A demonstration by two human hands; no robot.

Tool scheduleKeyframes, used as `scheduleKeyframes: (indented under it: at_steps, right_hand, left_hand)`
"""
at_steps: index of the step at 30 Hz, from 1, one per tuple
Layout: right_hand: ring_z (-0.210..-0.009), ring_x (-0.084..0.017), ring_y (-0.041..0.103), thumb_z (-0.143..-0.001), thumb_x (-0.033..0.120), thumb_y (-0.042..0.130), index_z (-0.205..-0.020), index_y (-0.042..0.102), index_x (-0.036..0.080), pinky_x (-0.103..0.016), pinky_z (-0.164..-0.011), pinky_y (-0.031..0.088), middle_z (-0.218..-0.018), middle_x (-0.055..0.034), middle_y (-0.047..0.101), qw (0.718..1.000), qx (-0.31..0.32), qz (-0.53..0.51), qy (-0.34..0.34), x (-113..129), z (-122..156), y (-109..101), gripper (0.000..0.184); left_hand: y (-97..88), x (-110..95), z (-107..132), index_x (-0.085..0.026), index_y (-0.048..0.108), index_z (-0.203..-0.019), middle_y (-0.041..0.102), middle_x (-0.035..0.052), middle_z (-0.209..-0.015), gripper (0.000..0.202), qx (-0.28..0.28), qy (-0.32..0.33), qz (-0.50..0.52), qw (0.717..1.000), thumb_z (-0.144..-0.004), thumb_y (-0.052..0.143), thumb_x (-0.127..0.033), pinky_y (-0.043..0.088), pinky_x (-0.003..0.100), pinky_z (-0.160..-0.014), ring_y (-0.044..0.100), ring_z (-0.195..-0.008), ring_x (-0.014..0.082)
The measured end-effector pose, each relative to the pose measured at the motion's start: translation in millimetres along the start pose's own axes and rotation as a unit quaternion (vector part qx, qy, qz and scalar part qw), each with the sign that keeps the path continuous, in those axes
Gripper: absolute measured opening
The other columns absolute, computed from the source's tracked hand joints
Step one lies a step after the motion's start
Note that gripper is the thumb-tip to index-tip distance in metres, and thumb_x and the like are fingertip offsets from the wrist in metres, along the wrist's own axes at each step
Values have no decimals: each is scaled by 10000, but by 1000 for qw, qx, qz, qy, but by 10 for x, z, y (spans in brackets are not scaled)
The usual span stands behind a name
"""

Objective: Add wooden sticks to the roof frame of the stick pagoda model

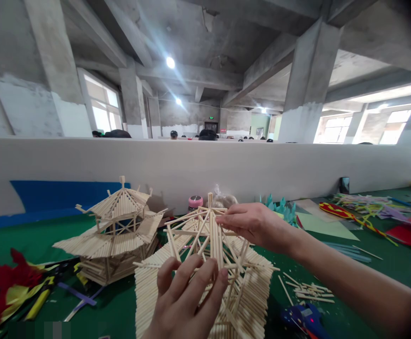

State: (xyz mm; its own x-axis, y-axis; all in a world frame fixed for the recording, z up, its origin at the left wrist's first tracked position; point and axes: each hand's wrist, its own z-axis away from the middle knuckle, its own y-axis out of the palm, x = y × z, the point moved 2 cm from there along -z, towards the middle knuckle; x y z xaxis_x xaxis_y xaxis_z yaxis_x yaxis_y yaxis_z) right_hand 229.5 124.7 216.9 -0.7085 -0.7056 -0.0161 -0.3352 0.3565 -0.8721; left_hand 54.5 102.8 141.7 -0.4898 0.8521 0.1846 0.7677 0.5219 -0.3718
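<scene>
In the middle of the head view stands a pavilion model (145, 292) built of thin wooden sticks. Bare struts spread from its upright top post (210, 199), with closely laid sticks on the lower roof. My right hand (253, 223) comes in from the right, its fingers pinched at the upper end of a wooden stick (217, 240) by the post. Lower down, my left hand (191, 294) arches over the frame, thumb and finger closed near the same stick's lower end. My fingers partly cover both contact points.
A similar, fully roofed pavilion (120, 235) stands at left. Red petals (0, 292) and yellow-handled tools (41, 299) lie front left. Loose sticks (309, 288) and a blue glue gun (304, 318) sit right of the model. Behind are a pink-lidded container (195, 202) and a white partition (156, 162).
</scene>
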Motion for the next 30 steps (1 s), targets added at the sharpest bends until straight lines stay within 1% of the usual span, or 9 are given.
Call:
scheduleKeyframes:
  at_steps: [5,9,13,16,20,22,25,28,30]
  right_hand:
    - [-783,-116,562,-854,210,410,-1001,588,174,-234,-626,427,-883,-65,625,1000,5,8,-8,5,-8,-17,233]
    - [-732,-113,558,-850,206,415,-971,603,175,-235,-595,413,-825,-53,627,1000,5,-1,-11,10,-24,-38,225]
    - [-728,-102,557,-851,222,422,-955,612,155,-220,-626,417,-804,-45,626,999,19,-50,-4,-22,-53,-78,226]
    - [-720,-94,557,-828,208,460,-940,610,149,-210,-655,421,-817,-36,632,993,33,-109,10,-58,-57,-142,196]
    - [-651,-88,532,-797,193,485,-892,598,156,-192,-592,427,-768,-11,618,976,101,-182,67,-60,-5,-271,152]
    - [-604,-81,509,-796,187,471,-851,584,158,-177,-542,417,-706,5,585,960,157,-212,91,-20,46,-340,129]
    - [-559,-72,474,-798,176,452,-784,564,166,-164,-498,390,-646,25,536,943,220,-229,98,75,142,-434,114]
    - [-563,-76,460,-801,186,451,-773,557,169,-169,-504,385,-655,20,528,938,235,-236,96,174,255,-505,111]
    - [-570,-77,453,-807,208,453,-776,552,163,-172,-518,386,-654,18,516,936,229,-248,100,236,338,-539,113]
  left_hand:
    - [7,-7,4,-188,642,-879,649,62,-850,218,-2,-7,-1,1000,-831,429,-191,271,390,-855,498,-928,210]
    - [10,-3,23,-191,644,-879,651,63,-855,196,-5,-4,0,1000,-813,460,-180,271,388,-849,499,-924,213]
    - [10,6,17,-190,643,-879,651,62,-867,196,7,-2,-2,1000,-816,458,-193,271,399,-837,497,-915,215]
    - [6,8,6,-181,649,-855,652,59,-862,205,-5,11,0,1000,-822,448,-191,260,395,-843,498,-906,206]
    - [10,24,27,-189,649,-876,655,54,-872,206,-3,1,6,1000,-823,452,-212,257,378,-852,500,-907,195]
    - [1,25,42,-202,644,-895,659,46,-875,167,4,-11,4,1000,-785,518,-207,265,372,-850,509,-895,191]
    - [-52,-14,47,-202,641,-891,665,44,-870,187,3,-21,-8,1000,-705,618,-200,283,372,-842,524,-873,192]
    - [-159,-136,38,-178,635,-885,662,48,-860,234,-1,-19,-10,1000,-662,658,-248,347,342,-806,538,-858,195]
    - [-243,-261,30,-189,623,-910,656,34,-868,247,16,-30,9,999,-682,637,-285,399,304,-774,545,-859,186]
